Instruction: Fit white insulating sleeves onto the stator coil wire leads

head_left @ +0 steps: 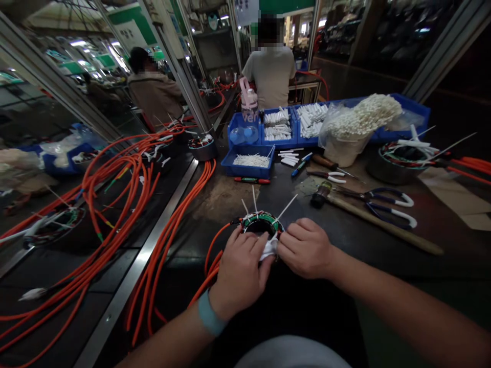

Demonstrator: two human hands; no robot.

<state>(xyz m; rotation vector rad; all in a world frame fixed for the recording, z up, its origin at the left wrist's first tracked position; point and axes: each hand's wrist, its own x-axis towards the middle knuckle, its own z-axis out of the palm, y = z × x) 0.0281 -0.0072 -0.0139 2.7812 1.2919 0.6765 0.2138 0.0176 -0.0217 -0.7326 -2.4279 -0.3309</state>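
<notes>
A round motor stator with green and dark windings lies on the dark bench in front of me, white cable ties sticking up from it and orange cables leading off to its left. My left hand and my right hand both rest on its near rim. Their fingers are closed in a pinch on a white sleeve piece held between them at the winding. A light blue band sits on my left wrist.
Scissors, a wooden-handled hammer and pliers lie to the right. Blue bins of white ties and sleeves stand behind, with a bag of white parts. Orange cable bundles cover the left. Two people work at the back.
</notes>
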